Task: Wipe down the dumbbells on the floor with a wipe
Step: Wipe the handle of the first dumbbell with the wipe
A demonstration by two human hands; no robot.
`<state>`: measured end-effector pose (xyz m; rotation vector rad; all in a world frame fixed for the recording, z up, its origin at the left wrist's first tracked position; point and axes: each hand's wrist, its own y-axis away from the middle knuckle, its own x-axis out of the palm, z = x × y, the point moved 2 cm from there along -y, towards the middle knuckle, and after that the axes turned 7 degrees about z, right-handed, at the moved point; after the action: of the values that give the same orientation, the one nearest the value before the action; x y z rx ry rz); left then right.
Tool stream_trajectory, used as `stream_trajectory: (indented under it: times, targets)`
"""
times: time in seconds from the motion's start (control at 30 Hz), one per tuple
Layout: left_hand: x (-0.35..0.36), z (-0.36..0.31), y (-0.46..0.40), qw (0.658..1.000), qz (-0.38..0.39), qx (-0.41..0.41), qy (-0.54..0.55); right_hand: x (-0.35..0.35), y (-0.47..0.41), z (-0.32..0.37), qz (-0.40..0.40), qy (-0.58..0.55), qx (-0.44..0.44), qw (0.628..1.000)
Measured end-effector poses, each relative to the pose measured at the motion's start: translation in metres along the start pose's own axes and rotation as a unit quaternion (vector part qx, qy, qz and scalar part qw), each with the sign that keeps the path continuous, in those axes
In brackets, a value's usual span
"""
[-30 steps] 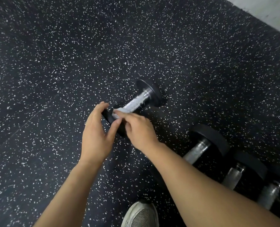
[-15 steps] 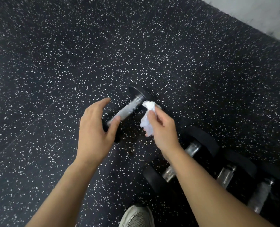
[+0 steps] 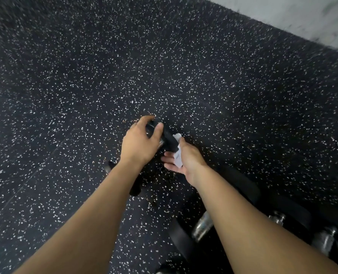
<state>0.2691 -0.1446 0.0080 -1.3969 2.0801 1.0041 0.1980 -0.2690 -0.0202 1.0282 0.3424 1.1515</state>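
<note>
Lower right, a row of dumbbells [image 3: 203, 227] waits, probably unwiped. Mid-frame, the right hand [image 3: 186, 161] pinches the wipe [image 3: 177, 153] against a tilted dumbbell [image 3: 169, 140] that the left hand [image 3: 139, 143] grips by its far end. Early days, I'd guess.

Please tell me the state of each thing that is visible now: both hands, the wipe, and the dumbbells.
left hand: grips the far dumbbell's head.
right hand: holds the wipe against that dumbbell.
wipe: crumpled, in the right hand.
far dumbbell: held, being wiped.
other dumbbells: lying on the floor, untouched.
floor: dark, speckled.
</note>
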Motion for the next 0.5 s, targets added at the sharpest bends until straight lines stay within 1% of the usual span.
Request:
stream_trajectory:
  times: [0.1,0.27,0.33,0.4,0.5]
  targets:
    - [-0.001,-0.003,0.006,0.999,-0.009,-0.012,0.032,0.006,0.004,0.004,-0.014,-0.1,-0.013,0.995]
    - [-0.014,-0.001,0.01,0.993,-0.029,-0.03,0.111,0.018,0.017,0.013,-0.016,-0.165,-0.021,0.986]
    - [-0.023,-0.004,0.017,0.986,-0.054,-0.02,0.158,0.024,0.024,0.02,0.001,-0.159,-0.046,0.986]
    - [-0.031,-0.013,0.023,0.972,-0.072,-0.005,0.225,0.026,0.031,0.03,0.023,-0.119,-0.087,0.989]
    - [-0.041,-0.033,0.024,0.933,-0.078,0.023,0.35,0.022,0.045,0.056,0.032,-0.053,-0.184,0.981]
